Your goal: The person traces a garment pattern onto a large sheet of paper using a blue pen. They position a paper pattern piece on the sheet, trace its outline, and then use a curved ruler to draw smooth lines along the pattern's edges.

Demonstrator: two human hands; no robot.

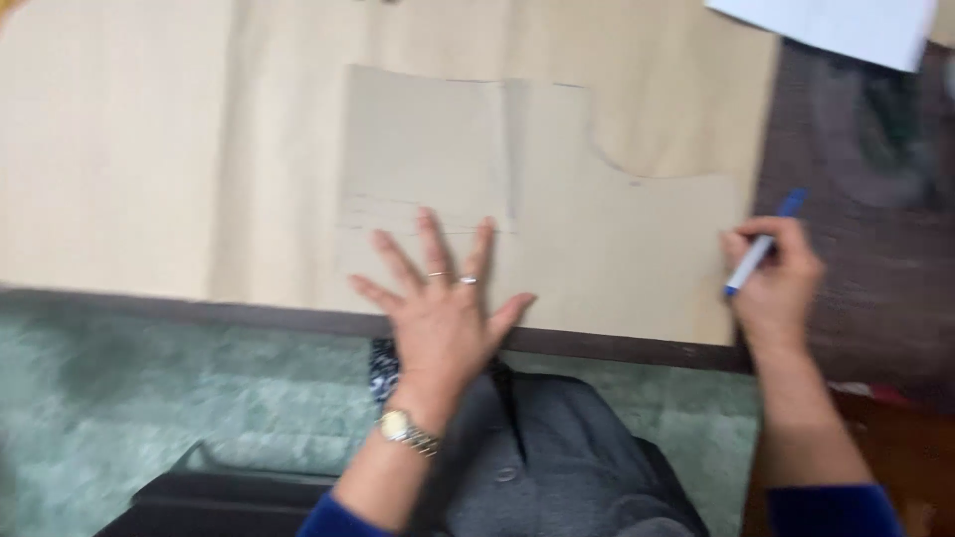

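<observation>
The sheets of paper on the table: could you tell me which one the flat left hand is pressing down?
The left hand presses the tan cut-out pattern piece with the curved notch, lying on the larger brown sheet. The white sheet lies far off, untouched.

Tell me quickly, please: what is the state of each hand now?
Left hand: open, fingers spread, pressed flat on the brown pattern paper.
Right hand: closed around a blue-capped marker, at the paper's right edge.

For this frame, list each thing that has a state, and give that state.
left hand: flat, fingers spread, pressing on the pattern piece
right hand: closed around the pen
pen: held slanted, tip at the paper's right edge
pattern piece: lying flat on brown paper
brown paper: spread over the table
</observation>
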